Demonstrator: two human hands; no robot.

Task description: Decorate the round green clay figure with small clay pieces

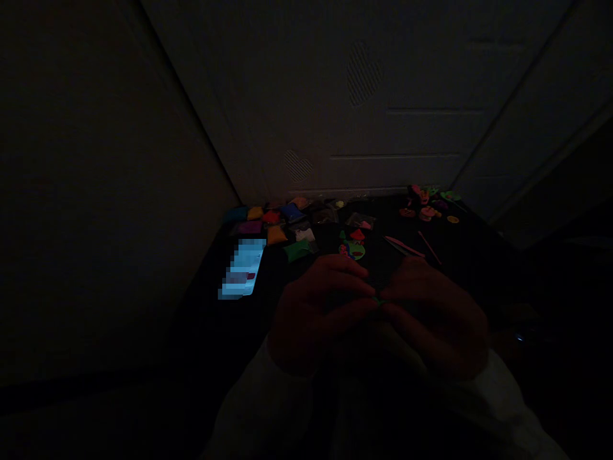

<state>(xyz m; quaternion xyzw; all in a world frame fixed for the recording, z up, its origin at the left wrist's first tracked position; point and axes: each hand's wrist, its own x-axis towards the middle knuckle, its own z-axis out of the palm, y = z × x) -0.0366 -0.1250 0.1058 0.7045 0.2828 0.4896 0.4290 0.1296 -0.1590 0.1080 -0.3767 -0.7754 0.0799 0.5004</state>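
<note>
My left hand (316,313) and my right hand (443,316) meet in front of me, above the near part of the dark table. Between their fingertips is a small green piece of modelling clay (380,301), pinched from both sides. Most of the piece is hidden by the fingers, and its shape is hard to make out in the dim light. Just beyond my left fingers lies a flat green clay figure (353,250) with red and blue parts. Past my right hand rests a pink pointed tool (405,246), with a thin pink stick (430,248) beside it.
A lit phone (244,268) lies at the table's left. Several bags of coloured clay, among them a green bag (297,250) and an orange bag (276,235), line the back left. Small colourful figures (426,213) stand at the back right. A white panel (311,96) rises behind.
</note>
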